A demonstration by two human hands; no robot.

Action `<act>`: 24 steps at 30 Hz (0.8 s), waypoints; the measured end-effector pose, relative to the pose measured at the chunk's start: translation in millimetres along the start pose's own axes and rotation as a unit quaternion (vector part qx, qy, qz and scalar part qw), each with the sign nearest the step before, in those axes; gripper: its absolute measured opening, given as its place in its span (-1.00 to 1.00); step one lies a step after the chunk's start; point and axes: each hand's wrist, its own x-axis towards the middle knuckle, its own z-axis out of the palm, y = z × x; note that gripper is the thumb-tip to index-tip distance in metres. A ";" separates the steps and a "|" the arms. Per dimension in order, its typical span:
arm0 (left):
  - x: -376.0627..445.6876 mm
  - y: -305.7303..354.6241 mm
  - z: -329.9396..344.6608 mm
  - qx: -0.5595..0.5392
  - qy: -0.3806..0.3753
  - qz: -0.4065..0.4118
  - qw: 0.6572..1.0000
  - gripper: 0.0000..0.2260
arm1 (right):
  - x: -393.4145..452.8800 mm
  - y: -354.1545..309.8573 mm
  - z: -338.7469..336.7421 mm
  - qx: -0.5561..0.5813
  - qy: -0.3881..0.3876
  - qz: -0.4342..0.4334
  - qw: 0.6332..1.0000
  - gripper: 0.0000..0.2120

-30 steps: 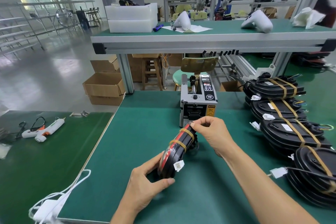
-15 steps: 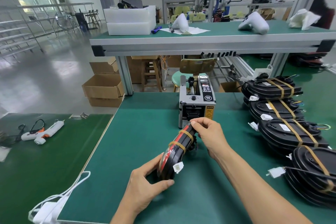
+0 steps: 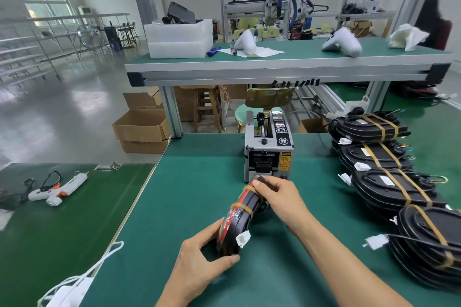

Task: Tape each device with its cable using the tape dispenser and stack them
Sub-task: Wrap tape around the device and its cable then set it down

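Observation:
A black and red device (image 3: 237, 222) stands on edge on the green table (image 3: 189, 197), with two bands of brown tape round it and a white connector (image 3: 242, 239) hanging at its near end. My left hand (image 3: 199, 266) grips its near end. My right hand (image 3: 279, 197) holds its far end, thumb pressed on the upper tape band. The grey tape dispenser (image 3: 268, 147) stands just behind the device. At the right lie overlapping stacks of taped black devices (image 3: 389, 182) with their cables.
A lower green table (image 3: 50, 227) at the left carries a white glue gun (image 3: 58, 189). A white cable and adapter (image 3: 74, 286) lie at the near left edge. A raised bench (image 3: 287, 67) with white foam boxes and white housings crosses behind. Cardboard boxes and a stool stand on the floor.
My right hand has slid a little along the top of the device, its thumb now on the upper tape band. The device and my left hand stay put.

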 end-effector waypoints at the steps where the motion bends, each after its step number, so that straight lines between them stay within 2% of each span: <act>1: 0.2 1.0 0.4 0.013 0.001 0.006 1.000 -0.30 | -1.2 -0.3 0.2 -0.020 0.011 -0.004 1.000 -0.88; 7: 0.0 10.0 1.5 0.053 0.004 0.023 0.998 -0.34 | -17.9 -14.6 3.5 -0.147 0.065 -0.056 0.985 -0.92; 12: -3.4 16.7 2.0 0.057 -0.007 0.026 0.998 -0.35 | -41.0 -29.8 13.7 -0.199 0.116 -0.128 0.965 -0.71; 17: 3.8 3.8 -19.3 0.010 -0.139 0.018 0.990 -0.31 | -54.8 -31.5 16.5 -0.218 0.117 -0.158 0.956 -0.78; 19: 2.5 -1.1 -23.5 -0.077 -0.094 -0.008 0.993 -0.33 | -58.3 -31.4 17.6 -0.226 0.124 -0.170 0.951 -0.78; 21: -2.4 -7.3 -22.0 -0.161 0.004 -0.024 0.987 -0.52 | -62.5 -33.3 22.3 -0.246 0.131 -0.178 0.944 -0.74; 23: -6.4 -9.8 -16.5 -0.169 0.063 -0.025 0.983 -0.66 | -67.7 -34.9 30.0 -0.282 0.141 -0.200 0.928 -0.69; 24: -7.5 -9.2 -13.6 -0.143 0.066 -0.024 0.987 -0.62 | -70.5 -35.2 34.0 -0.302 0.150 -0.215 0.917 -0.68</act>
